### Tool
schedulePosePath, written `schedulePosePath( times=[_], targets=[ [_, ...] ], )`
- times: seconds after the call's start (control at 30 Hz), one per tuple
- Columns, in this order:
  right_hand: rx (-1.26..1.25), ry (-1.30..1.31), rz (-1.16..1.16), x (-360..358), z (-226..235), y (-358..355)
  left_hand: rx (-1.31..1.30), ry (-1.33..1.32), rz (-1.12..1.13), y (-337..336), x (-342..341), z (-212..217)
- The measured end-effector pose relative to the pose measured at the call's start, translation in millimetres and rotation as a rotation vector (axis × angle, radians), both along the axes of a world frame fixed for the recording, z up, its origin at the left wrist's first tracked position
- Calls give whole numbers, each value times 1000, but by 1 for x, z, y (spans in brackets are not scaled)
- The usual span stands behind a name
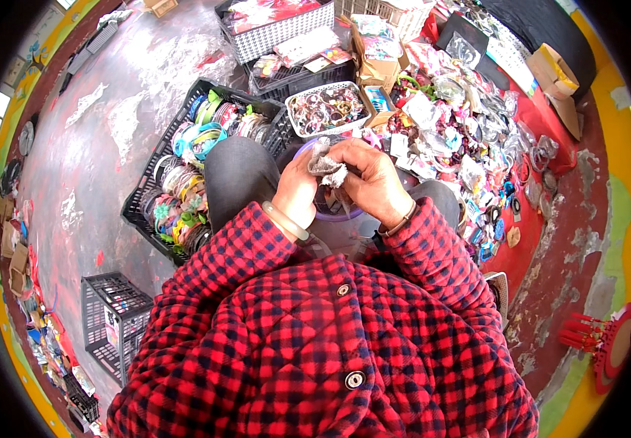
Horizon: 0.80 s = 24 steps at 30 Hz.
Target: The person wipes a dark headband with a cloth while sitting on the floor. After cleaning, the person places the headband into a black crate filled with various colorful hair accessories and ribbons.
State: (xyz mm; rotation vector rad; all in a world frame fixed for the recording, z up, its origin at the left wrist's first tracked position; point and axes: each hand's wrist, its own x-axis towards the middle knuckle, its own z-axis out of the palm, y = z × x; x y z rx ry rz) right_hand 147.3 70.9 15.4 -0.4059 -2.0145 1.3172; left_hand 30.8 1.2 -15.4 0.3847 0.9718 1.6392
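In front of my knees I hold a crumpled grey-and-white fuzzy cloth [325,165] between my two hands. My left hand [295,193], with a pale bangle at the wrist, is closed on the cloth's left side. My right hand [375,181] has its fingers curled round the other side, thumb and fingertips bent inward. Whether something small is wrapped in the cloth is hidden. Below my hands, between my knees, sits a purple-rimmed basin [343,216]; its contents are mostly covered by my hands.
A black crate [138,206] of colourful headbands stands left of my knee. Ahead is a white basket [367,120] of small bands, with stacked crates [279,40] behind. A big heap of wrapped trinkets [469,153] spreads to the right. Another black crate [116,321] is at lower left.
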Motion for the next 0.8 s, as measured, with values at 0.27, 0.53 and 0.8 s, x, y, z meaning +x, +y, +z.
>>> schedulePosePath(
  times=[0.27,0.53,0.8],
  targets=[
    [-131,-99,228,18,13,7,28,-103,8,0,-7,3],
    [-525,-12,-94,7,15,23,-13,88,-129,-2,0,16],
    [25,-5,-9,-2,-10,-4,41,6,-7,-4,-1,-1]
  ],
)
